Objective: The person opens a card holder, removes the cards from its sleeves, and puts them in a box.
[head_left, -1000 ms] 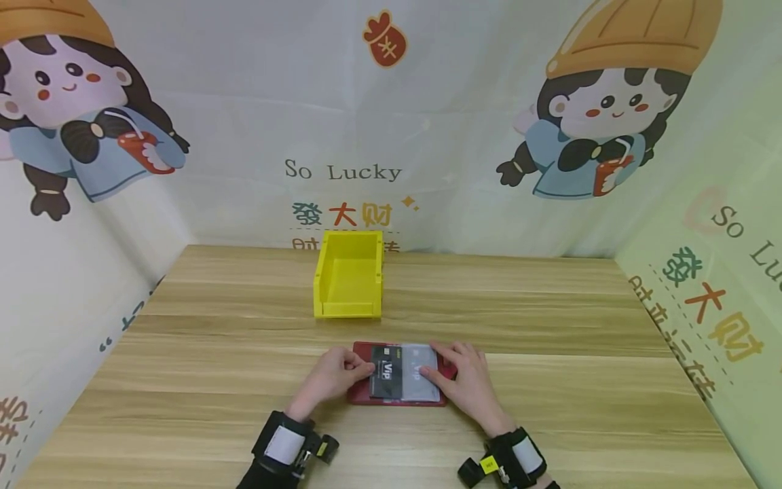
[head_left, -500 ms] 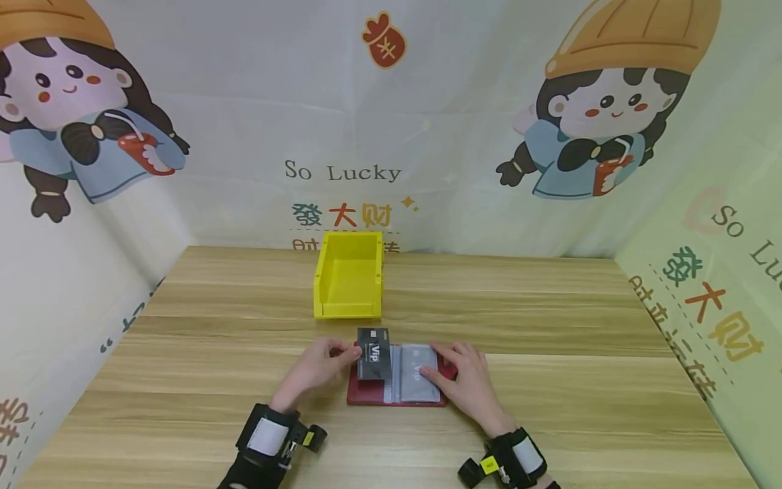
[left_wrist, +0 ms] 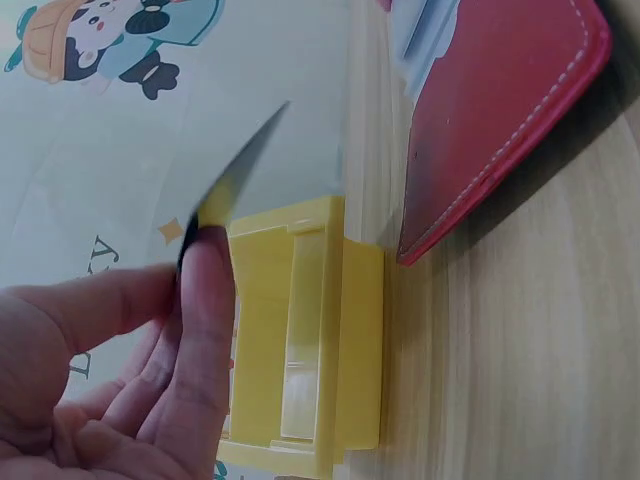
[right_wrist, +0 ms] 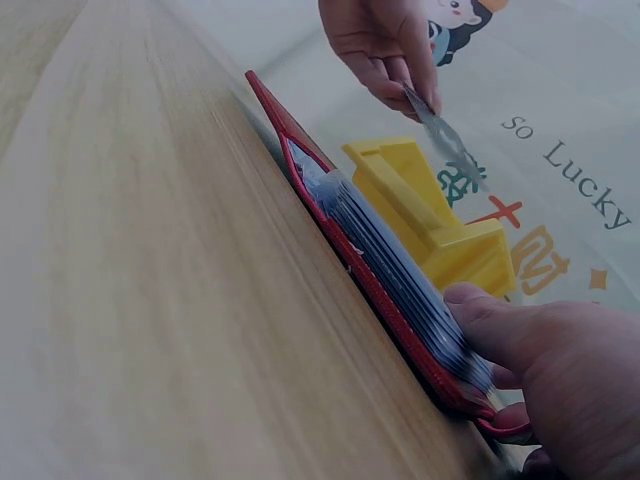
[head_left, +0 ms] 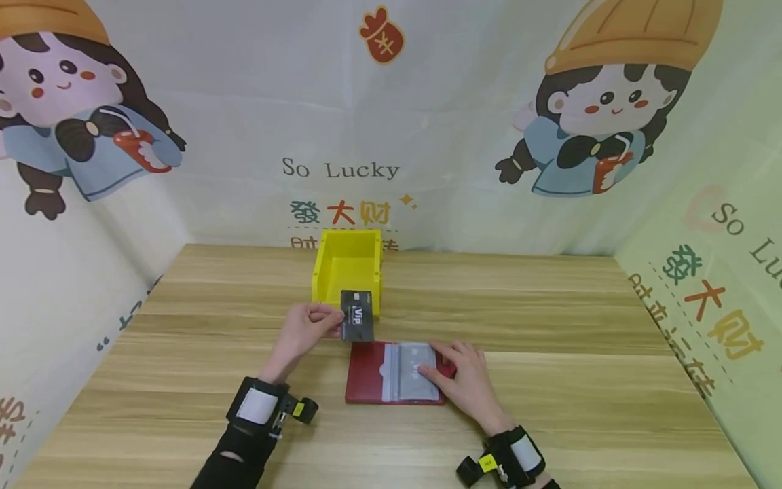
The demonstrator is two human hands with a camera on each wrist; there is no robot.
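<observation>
Black card [head_left: 357, 316] pinched in left hand [head_left: 303, 331] near yellow bin [head_left: 347, 270]; right hand [head_left: 462, 373], fingers flat, presses red wallet [head_left: 366, 373].

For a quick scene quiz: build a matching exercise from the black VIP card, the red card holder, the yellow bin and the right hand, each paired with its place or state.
Things:
1. black VIP card
2. red card holder
3. yellow bin
4. right hand

States:
A. lies open on the table
B. pinched by the left hand
C. presses on the clear sleeves
D. stands behind the holder

Pairs: 1-B, 2-A, 3-D, 4-C
</observation>
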